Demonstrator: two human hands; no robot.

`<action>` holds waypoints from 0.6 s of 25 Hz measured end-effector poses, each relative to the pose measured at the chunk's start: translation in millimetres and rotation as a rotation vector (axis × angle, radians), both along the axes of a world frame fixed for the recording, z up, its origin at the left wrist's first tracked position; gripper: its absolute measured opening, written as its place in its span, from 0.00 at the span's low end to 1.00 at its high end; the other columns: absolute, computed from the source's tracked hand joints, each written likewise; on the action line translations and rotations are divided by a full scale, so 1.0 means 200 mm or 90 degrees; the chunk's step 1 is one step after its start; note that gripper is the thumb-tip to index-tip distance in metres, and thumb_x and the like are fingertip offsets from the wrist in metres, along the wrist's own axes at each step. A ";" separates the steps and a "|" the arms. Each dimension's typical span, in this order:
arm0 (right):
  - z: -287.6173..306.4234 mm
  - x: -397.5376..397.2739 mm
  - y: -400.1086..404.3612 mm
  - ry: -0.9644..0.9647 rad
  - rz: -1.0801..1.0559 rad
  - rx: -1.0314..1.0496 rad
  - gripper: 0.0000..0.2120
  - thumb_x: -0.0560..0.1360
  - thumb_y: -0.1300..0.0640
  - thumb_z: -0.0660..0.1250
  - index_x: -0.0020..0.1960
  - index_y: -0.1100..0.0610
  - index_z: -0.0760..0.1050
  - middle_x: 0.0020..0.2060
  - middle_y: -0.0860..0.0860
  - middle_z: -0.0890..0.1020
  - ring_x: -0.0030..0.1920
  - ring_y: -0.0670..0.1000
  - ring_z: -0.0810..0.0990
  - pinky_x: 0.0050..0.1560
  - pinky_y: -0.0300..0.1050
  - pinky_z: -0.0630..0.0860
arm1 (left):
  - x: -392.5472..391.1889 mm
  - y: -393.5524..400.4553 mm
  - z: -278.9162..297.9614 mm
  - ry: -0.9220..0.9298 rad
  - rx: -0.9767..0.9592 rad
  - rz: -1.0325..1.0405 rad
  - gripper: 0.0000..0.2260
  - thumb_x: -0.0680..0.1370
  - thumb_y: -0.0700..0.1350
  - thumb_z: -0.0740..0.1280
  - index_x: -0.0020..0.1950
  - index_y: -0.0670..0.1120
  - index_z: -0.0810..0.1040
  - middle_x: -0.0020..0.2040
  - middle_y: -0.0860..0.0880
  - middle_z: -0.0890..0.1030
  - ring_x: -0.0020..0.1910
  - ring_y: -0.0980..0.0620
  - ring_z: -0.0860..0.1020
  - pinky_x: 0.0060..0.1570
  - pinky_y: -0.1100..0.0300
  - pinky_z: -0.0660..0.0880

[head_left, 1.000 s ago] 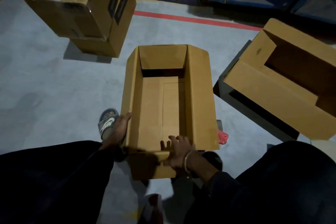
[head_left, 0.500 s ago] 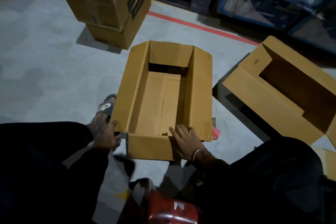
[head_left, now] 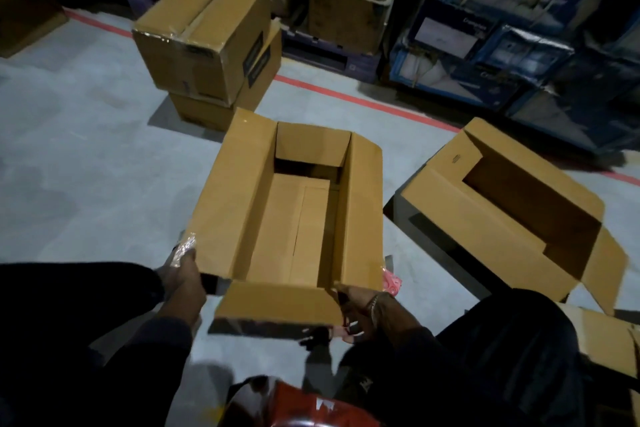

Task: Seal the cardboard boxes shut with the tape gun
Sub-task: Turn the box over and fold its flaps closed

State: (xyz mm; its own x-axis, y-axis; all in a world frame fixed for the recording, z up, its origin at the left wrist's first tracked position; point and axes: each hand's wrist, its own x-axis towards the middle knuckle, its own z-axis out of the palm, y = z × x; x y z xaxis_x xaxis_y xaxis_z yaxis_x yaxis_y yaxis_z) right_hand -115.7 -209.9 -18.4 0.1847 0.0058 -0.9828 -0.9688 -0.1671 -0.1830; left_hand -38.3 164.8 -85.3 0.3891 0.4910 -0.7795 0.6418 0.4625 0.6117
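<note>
An open cardboard box (head_left: 221, 218) stands on the floor in front of me with all its flaps up. My left hand (head_left: 183, 276) grips the near corner of its left flap, where a scrap of clear tape sticks out. At the near right corner, my right hand (head_left: 362, 307) has its fingers curled round the edge of the near flap (head_left: 277, 302). A pink object (head_left: 391, 282) peeks out behind the box's right side, mostly hidden. No tape gun can be clearly made out.
A second open box (head_left: 467, 218) lies to the right. Two taped boxes (head_left: 207, 42) are stacked at the back left. Wrapped blue goods (head_left: 502, 45) and cartons line the far side behind a red floor line. A red shiny object (head_left: 311, 407) sits between my knees.
My left hand rose from beside the box to the left flap's corner. My right hand slid from the near edge to the near right corner. The view tilted upward.
</note>
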 end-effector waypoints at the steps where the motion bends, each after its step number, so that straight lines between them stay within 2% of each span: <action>1: 0.07 0.04 -0.02 0.005 -0.088 0.064 0.33 0.77 0.27 0.58 0.54 0.58 0.78 0.44 0.54 0.83 0.34 0.54 0.83 0.38 0.44 0.76 | -0.02 0.01 0.06 0.017 0.042 0.029 0.33 0.70 0.65 0.69 0.66 0.44 0.80 0.53 0.48 0.82 0.51 0.44 0.83 0.62 0.42 0.78; 2: 0.10 0.09 -0.04 -0.021 -0.181 0.103 0.33 0.80 0.30 0.55 0.57 0.59 0.78 0.48 0.56 0.84 0.35 0.54 0.83 0.37 0.43 0.75 | -0.02 0.02 0.09 0.018 0.080 0.048 0.34 0.70 0.65 0.68 0.67 0.43 0.79 0.56 0.48 0.82 0.55 0.44 0.83 0.61 0.41 0.79; 3: 0.10 0.14 -0.05 -0.059 -0.225 0.101 0.33 0.81 0.31 0.54 0.61 0.60 0.77 0.54 0.57 0.85 0.40 0.55 0.86 0.42 0.45 0.76 | -0.02 0.02 0.13 0.031 0.133 0.060 0.34 0.71 0.66 0.67 0.66 0.42 0.80 0.57 0.46 0.83 0.58 0.42 0.83 0.60 0.41 0.79; 5: 0.12 0.20 -0.02 -0.109 -0.280 0.100 0.32 0.81 0.33 0.55 0.65 0.58 0.78 0.58 0.57 0.86 0.55 0.57 0.85 0.56 0.51 0.76 | -0.04 -0.09 0.36 0.092 0.295 0.029 0.29 0.74 0.64 0.65 0.59 0.40 0.83 0.54 0.41 0.84 0.55 0.35 0.83 0.55 0.43 0.79; 6: 0.11 0.22 0.00 -0.125 -0.273 0.077 0.29 0.81 0.33 0.56 0.64 0.56 0.78 0.57 0.56 0.86 0.58 0.57 0.84 0.57 0.51 0.76 | -0.04 -0.14 0.42 0.077 0.397 -0.010 0.24 0.76 0.61 0.65 0.56 0.42 0.85 0.53 0.39 0.85 0.53 0.33 0.83 0.54 0.44 0.79; 7: 0.06 0.22 0.01 -0.137 -0.245 0.030 0.27 0.80 0.34 0.59 0.63 0.55 0.79 0.55 0.55 0.87 0.57 0.56 0.84 0.54 0.50 0.76 | -0.05 -0.22 0.51 0.045 0.475 -0.069 0.20 0.77 0.58 0.64 0.53 0.45 0.85 0.51 0.39 0.85 0.50 0.33 0.82 0.52 0.44 0.80; 9: 0.03 0.19 0.04 -0.151 -0.214 0.007 0.21 0.80 0.40 0.64 0.62 0.54 0.80 0.55 0.55 0.87 0.50 0.54 0.84 0.46 0.46 0.76 | -0.06 -0.35 0.57 -0.045 0.563 -0.203 0.18 0.77 0.58 0.63 0.50 0.47 0.84 0.45 0.41 0.85 0.45 0.35 0.82 0.48 0.45 0.81; 12: 0.02 0.21 0.07 -0.180 -0.243 0.003 0.07 0.80 0.52 0.66 0.56 0.51 0.80 0.50 0.57 0.87 0.42 0.55 0.82 0.40 0.43 0.75 | -0.08 -0.51 0.43 -0.133 0.569 -0.464 0.15 0.75 0.59 0.61 0.43 0.50 0.80 0.35 0.50 0.82 0.38 0.43 0.82 0.40 0.52 0.81; 14: -0.02 0.24 0.08 -0.211 -0.278 -0.025 0.05 0.79 0.57 0.67 0.49 0.57 0.81 0.42 0.58 0.85 0.36 0.55 0.81 0.37 0.44 0.75 | -0.10 -0.60 0.31 -0.114 0.587 -0.643 0.09 0.73 0.58 0.69 0.44 0.53 0.81 0.42 0.52 0.83 0.45 0.46 0.82 0.43 0.54 0.80; 15: -0.05 0.25 0.07 -0.247 -0.289 -0.080 0.06 0.78 0.57 0.67 0.46 0.58 0.82 0.39 0.58 0.85 0.35 0.55 0.82 0.37 0.45 0.78 | -0.12 -0.64 0.25 -0.092 0.601 -0.722 0.11 0.73 0.58 0.73 0.51 0.54 0.82 0.49 0.50 0.82 0.52 0.45 0.80 0.48 0.52 0.79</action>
